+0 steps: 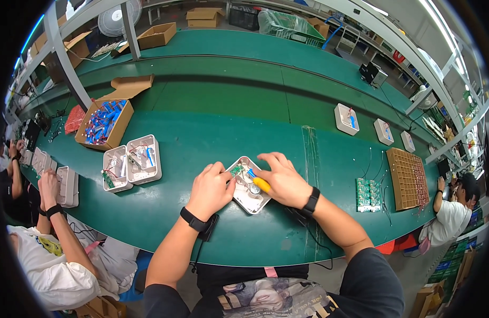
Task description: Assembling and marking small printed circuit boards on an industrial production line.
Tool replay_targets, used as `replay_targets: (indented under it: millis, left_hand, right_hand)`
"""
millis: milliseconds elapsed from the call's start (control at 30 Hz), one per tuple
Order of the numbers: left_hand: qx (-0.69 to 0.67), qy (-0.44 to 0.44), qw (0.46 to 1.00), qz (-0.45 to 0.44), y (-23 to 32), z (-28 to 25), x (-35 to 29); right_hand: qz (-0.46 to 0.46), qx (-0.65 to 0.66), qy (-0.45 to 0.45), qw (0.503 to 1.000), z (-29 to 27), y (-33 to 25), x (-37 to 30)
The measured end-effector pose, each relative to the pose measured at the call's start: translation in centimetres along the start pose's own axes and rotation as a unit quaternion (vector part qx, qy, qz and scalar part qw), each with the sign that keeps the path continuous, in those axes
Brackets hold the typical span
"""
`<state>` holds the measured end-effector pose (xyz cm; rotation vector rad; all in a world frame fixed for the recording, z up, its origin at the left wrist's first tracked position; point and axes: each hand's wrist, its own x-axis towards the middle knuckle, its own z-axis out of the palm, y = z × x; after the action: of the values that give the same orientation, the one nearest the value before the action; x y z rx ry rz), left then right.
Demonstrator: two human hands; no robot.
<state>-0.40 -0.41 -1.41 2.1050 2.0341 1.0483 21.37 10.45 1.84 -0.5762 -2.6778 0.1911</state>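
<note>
A white plastic housing [250, 205] lies on the green bench in front of me, tilted, with a round silvery part and wires inside. My left hand [211, 186] is closed at its left side, thumb and fingers pinching a small green circuit board [236, 170] over the housing. My right hand [282, 180] reaches in from the right, fingers curled round a yellow-and-blue handled tool [261, 184]. The tool's tip is over the housing near the board; its exact kind is hard to make out.
Two white housings [143, 178] with parts inside sit to the left, before a carton of blue batteries [125, 123]. At right lie green circuit boards [368, 195] and a divided cardboard tray [405, 180]. More housings [346, 118] stand far right. Co-workers sit on both sides.
</note>
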Motion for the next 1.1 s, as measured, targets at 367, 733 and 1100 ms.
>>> replay_targets:
  millis: [367, 733, 1100]
  left_hand:
    - [0.007, -0.053, 0.998, -0.038, 0.4, -0.3, -0.3]
    - [0.273, 0.122, 0.929, -0.221, -6.2, -4.8, 0.5]
    - [0.214, 0.056, 0.967, -0.124, -4.1, -1.8, 0.4]
  right_hand:
    - [0.109, 0.037, -0.054, 0.992, 1.1, -3.5, -3.3]
    - [0.305, -0.027, 0.105, 0.946, 0.3, 15.8, 4.8]
    - [0.209, -0.153, 0.186, 0.948, 0.6, 15.5, 3.7]
